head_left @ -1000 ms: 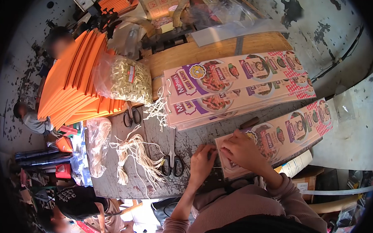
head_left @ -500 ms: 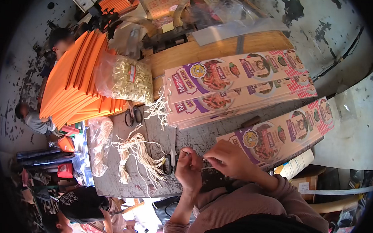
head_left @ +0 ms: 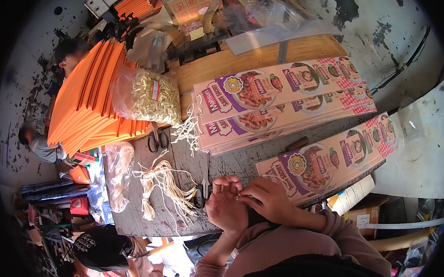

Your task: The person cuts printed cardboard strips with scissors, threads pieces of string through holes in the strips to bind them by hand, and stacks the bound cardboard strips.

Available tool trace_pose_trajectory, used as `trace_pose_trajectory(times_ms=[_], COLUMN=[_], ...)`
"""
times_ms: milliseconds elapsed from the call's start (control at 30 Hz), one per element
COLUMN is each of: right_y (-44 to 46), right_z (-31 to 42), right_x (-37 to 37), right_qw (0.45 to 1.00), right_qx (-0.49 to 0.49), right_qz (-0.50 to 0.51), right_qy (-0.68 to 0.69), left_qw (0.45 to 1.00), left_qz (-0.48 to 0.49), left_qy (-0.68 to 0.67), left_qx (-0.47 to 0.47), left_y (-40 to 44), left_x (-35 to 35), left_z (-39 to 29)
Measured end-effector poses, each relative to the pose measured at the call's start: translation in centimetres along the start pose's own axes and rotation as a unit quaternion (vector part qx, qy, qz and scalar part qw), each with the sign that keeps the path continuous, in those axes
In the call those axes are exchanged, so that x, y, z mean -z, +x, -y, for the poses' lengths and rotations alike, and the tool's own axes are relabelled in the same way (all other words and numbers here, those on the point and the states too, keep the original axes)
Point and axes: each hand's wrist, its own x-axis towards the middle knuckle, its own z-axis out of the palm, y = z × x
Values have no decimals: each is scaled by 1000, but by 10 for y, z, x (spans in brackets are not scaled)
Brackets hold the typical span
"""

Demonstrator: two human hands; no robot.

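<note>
My left hand (head_left: 227, 205) is turned palm up beside the scissors (head_left: 203, 182), its fingers partly curled. My right hand (head_left: 266, 200) meets its fingertips in a pinch; whatever lies between them is too small to name. Just beyond my right hand lies a short stack of printed cardboard sheets (head_left: 315, 165). A taller stack of the same sheets (head_left: 263, 96) sits farther back, with white cords (head_left: 186, 132) at its left end. Left of my hands a bundle of cream strings (head_left: 163, 185) is spread on the grey table (head_left: 134, 224).
A bag of small yellowish pieces (head_left: 157, 96) leans by orange folded sheets (head_left: 87, 98). Second scissors (head_left: 157, 139) and a bagged string bundle (head_left: 118, 176) lie nearby. People (head_left: 98, 247) are at the left. A rolled paper (head_left: 352, 196) is at the right.
Both hands have moved left and toward me, off the nearer sheet stack. My left hand has turned palm up and its fingers have loosened. The person at lower left has shifted.
</note>
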Motion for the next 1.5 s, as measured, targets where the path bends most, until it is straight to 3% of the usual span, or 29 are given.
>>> trace_pose_trajectory(times_ms=[233, 567, 700, 767, 800, 833, 867, 900, 1000, 1067, 1133, 1167, 1233, 1267, 1333, 1367, 1433, 1500], right_y=[2, 3, 7, 5, 2, -1, -2, -4, -7, -6, -3, -3, 0, 1, 2, 2, 2, 2], right_z=[2, 2, -2, -1, 1, 3, 3, 2, -5, -13, -20, -20, -18, -19, -20, -19, -16, -17], right_x=[-2, -2, 12, 17, 17, 17, 15, 12, -1, -6, -4, 1, 10, 11, 14, 14, 14, 9], right_qw=[992, 988, 987, 982, 976, 963, 963, 962, 972, 979, 987, 987, 989, 989, 990, 990, 997, 999], right_qx=[64, 89, 94, 92, 153, 213, 211, 228, 215, 186, 125, 125, -33, -31, -71, -72, -37, 19], right_qz=[-64, -56, -99, -120, -84, -47, -47, -1, 63, 79, 71, 72, 47, 48, -19, -19, -20, -12], right_qy=[-82, -109, -91, -109, -133, -157, -158, -148, -73, -11, 69, 69, 134, 135, 121, 121, 62, 45], left_qw=[995, 981, 966, 928, 928, 925, 904, 906, 926, 927, 929, 929, 848, 848, 745, 745, 701, 707], left_qz=[32, 111, 163, 251, 251, 141, 29, 126, 51, 66, -10, -11, 124, 123, 85, 85, 67, 96], left_qy=[84, 148, 187, 184, 184, 224, 261, 162, 68, 50, 174, 174, 475, 475, 658, 658, 701, 689], left_qx=[-53, -56, -76, 204, 205, 273, 337, 370, 368, 365, 326, 326, 201, 199, 65, 66, -109, -127], left_y=[-4, -4, 7, 14, 9, 2, -2, 6, 14, 15, 10, 10, 14, 13, 11, 11, 10, 7], left_x=[-3, -4, 44, 70, 58, 37, 26, 55, 59, 59, 45, 50, 58, 58, 39, 37, 33, 26], left_z=[5, 3, -3, -14, -16, -20, -22, -23, -19, -15, -14, -14, -17, -20, -28, -28, -26, -28])
